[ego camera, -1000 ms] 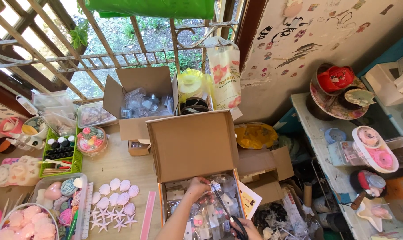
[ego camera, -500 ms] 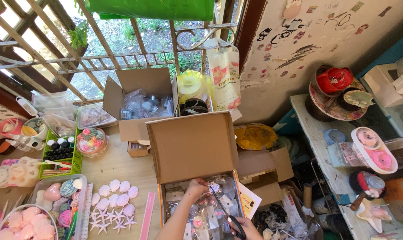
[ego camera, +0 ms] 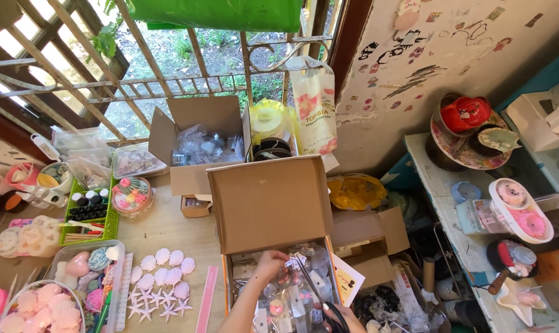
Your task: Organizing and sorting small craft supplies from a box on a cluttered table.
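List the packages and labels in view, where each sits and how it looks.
Open box: front centre, brown cardboard, flap up; left hand reaches inside.
Back box: by the window, brown, holding clear bags.
Hanging bag: on the grille, clear with pink flowers.
Card: right of the open box, white with dark marks.

Daylight comes through a window [ego camera: 168, 68] with a rusty metal grille [ego camera: 94, 86], greenery outside. A green sheet [ego camera: 218, 12] hangs across the top. To its right, a dark wooden frame [ego camera: 347, 43] meets a stained wall [ego camera: 452, 55] dotted with stickers. A pale wooden table [ego camera: 162, 228] stands below the window; a worn white shelf [ego camera: 440, 197] runs along the right.
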